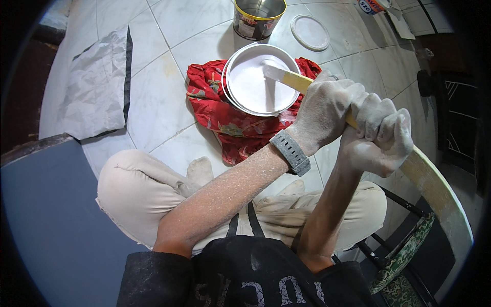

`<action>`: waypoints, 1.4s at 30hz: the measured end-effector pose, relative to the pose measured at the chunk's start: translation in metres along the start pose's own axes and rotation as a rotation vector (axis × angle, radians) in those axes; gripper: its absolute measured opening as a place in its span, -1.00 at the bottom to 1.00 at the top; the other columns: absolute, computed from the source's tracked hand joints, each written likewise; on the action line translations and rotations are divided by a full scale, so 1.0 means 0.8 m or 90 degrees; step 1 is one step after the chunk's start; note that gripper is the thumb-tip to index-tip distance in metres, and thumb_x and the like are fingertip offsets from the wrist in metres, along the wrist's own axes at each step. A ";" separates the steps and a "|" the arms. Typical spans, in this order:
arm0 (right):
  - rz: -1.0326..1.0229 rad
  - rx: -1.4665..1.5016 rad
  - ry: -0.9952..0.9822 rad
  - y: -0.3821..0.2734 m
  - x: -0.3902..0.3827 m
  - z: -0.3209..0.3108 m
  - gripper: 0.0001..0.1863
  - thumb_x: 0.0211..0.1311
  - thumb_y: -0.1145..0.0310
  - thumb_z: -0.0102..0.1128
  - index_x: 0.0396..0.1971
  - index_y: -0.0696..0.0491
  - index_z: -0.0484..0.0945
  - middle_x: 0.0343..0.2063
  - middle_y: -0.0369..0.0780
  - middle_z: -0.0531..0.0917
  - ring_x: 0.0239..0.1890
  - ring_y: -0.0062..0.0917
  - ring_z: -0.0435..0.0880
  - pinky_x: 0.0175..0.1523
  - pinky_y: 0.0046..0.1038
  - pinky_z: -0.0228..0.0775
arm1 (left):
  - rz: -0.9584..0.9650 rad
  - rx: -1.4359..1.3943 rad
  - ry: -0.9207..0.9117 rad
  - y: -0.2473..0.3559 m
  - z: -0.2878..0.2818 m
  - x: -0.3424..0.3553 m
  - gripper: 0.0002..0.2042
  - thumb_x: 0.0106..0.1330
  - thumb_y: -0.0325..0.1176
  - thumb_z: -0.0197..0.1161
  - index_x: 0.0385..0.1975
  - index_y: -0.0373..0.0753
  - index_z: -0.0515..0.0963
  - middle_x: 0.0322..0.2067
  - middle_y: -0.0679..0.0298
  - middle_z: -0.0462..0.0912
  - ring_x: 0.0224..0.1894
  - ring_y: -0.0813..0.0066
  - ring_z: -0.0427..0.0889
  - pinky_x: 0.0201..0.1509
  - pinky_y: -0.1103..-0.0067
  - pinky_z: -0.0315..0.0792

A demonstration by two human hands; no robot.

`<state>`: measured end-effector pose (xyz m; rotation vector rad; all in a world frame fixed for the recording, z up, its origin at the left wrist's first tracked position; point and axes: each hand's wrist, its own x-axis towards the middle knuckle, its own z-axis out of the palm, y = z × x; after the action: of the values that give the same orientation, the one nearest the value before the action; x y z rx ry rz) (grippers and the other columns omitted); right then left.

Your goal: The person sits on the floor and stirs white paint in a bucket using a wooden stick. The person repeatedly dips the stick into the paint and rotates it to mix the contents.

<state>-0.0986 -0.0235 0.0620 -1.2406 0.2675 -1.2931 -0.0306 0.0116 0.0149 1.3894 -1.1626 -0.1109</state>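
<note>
Both hands, dusted white, are closed around a long wooden stick (297,82). My left hand (327,105), with a grey strap (291,152) on its wrist, grips lower down, closer to the bucket. Just above it on the stick is my right hand (377,140), fingers wrapped round. The stick slants down to the left, and its white-coated end dips into thick white paint-like liquid (245,84). That liquid fills much of a white bucket (228,98), which stands on a bunched red floral cloth (212,116). From my right hand the other end reaches back past my right side.
Behind the bucket stands a dark can with a yellow rim (253,28). A round white lid (310,32) lies beside it on the tiles, and another tub (369,6) is farther right. Left lies a whitish sheet (97,84). A patterned chair (404,256) is at lower right.
</note>
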 end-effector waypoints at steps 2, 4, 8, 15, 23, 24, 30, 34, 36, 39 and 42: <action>0.030 -0.071 -0.036 0.000 -0.003 0.000 -0.67 0.25 0.26 -0.21 -0.71 -0.08 0.07 -0.81 -0.37 0.09 -0.74 -0.69 0.02 -0.56 -0.58 -0.06 | 0.023 -0.010 0.041 -0.005 0.004 -0.001 -0.87 0.01 -0.40 0.36 -0.48 -0.19 0.54 -0.48 0.21 0.64 -0.33 0.22 0.65 -0.15 0.41 0.46; 0.034 -0.127 -0.024 0.013 -0.005 0.001 -0.67 0.25 0.27 -0.20 -0.72 -0.08 0.06 -0.81 -0.37 0.10 -0.73 -0.69 0.03 -0.55 -0.57 -0.06 | -0.012 0.012 0.005 -0.012 0.004 -0.005 -0.88 0.02 -0.41 0.35 -0.48 -0.20 0.54 -0.50 0.18 0.64 -0.33 0.19 0.66 -0.18 0.40 0.48; 0.109 -0.064 -0.051 0.024 0.002 -0.006 -0.66 0.25 0.29 -0.19 -0.73 -0.08 0.06 -0.80 -0.38 0.10 -0.72 -0.68 0.03 -0.54 -0.55 -0.07 | -0.116 0.020 -0.063 -0.014 0.004 -0.007 -0.90 0.04 -0.43 0.34 -0.49 -0.25 0.56 -0.53 0.10 0.64 -0.35 0.11 0.68 -0.27 0.38 0.53; 0.186 0.010 0.108 0.018 0.000 -0.011 -0.62 0.26 0.26 -0.14 -0.75 -0.09 0.05 -0.83 -0.41 0.06 -0.73 -0.68 0.00 -0.58 -0.54 -0.12 | -0.192 0.061 -0.153 -0.008 0.008 -0.014 -0.85 -0.02 -0.35 0.39 -0.50 -0.23 0.61 -0.53 0.07 0.65 -0.37 0.08 0.68 -0.29 0.36 0.55; 0.066 0.096 0.021 -0.038 0.009 -0.030 -0.67 0.25 0.25 -0.15 -0.72 -0.13 0.11 -0.82 -0.42 0.11 -0.81 -0.73 0.06 -0.64 -0.64 -0.04 | -0.037 0.069 -0.076 0.034 0.020 -0.005 -0.89 0.03 -0.32 0.31 -0.54 -0.14 0.51 -0.59 0.22 0.61 -0.45 0.21 0.67 -0.35 0.35 0.53; 0.051 0.110 0.006 -0.048 0.010 -0.031 -0.68 0.25 0.25 -0.16 -0.72 -0.14 0.12 -0.82 -0.42 0.12 -0.81 -0.74 0.08 -0.64 -0.65 -0.02 | -0.002 0.076 -0.055 0.041 0.021 -0.002 -0.89 0.03 -0.32 0.31 -0.55 -0.13 0.51 -0.60 0.23 0.60 -0.47 0.22 0.66 -0.36 0.36 0.53; -0.030 0.084 -0.084 -0.070 0.007 -0.032 -0.67 0.24 0.19 -0.12 -0.71 -0.13 0.14 -0.80 -0.41 0.20 -0.78 -0.74 0.14 -0.60 -0.66 0.06 | 0.069 0.044 0.012 0.060 0.026 0.010 -0.92 0.04 -0.38 0.27 -0.56 -0.12 0.49 -0.57 0.27 0.60 -0.46 0.29 0.65 -0.33 0.41 0.50; 0.000 0.011 -0.088 -0.057 0.004 -0.031 -0.69 0.19 0.17 -0.11 -0.71 -0.14 0.13 -0.78 -0.41 0.17 -0.72 -0.71 0.11 -0.49 -0.62 0.06 | 0.078 0.025 0.016 0.040 0.025 0.009 -0.90 0.01 -0.40 0.31 -0.55 -0.14 0.50 -0.57 0.25 0.60 -0.44 0.23 0.65 -0.25 0.37 0.49; 0.008 0.005 -0.031 -0.032 0.002 -0.032 -0.69 0.19 0.19 -0.13 -0.71 -0.12 0.11 -0.78 -0.41 0.13 -0.73 -0.70 0.08 -0.52 -0.60 0.01 | 0.030 0.024 -0.021 0.027 0.023 0.005 -0.89 -0.01 -0.41 0.33 -0.54 -0.15 0.50 -0.57 0.24 0.59 -0.42 0.20 0.64 -0.19 0.37 0.48; 0.057 -0.023 0.052 0.004 0.001 -0.038 -0.68 0.21 0.24 -0.13 -0.71 -0.10 0.08 -0.78 -0.40 0.09 -0.75 -0.71 0.06 -0.59 -0.60 -0.03 | -0.037 0.009 -0.065 0.007 0.021 -0.001 -0.87 -0.02 -0.41 0.37 -0.52 -0.17 0.53 -0.56 0.18 0.61 -0.39 0.18 0.66 -0.19 0.39 0.50; 0.136 -0.023 0.097 0.018 -0.001 -0.029 -0.64 0.22 0.26 -0.12 -0.73 -0.09 0.05 -0.79 -0.40 0.06 -0.75 -0.69 0.03 -0.59 -0.57 -0.05 | -0.148 0.037 -0.106 -0.006 0.018 -0.011 -0.88 -0.01 -0.42 0.38 -0.49 -0.19 0.58 -0.52 0.13 0.65 -0.35 0.16 0.69 -0.23 0.39 0.54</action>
<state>-0.1079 -0.0381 0.0410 -1.1123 0.5209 -1.2024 -0.0422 0.0062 0.0022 1.5875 -1.1435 -0.3652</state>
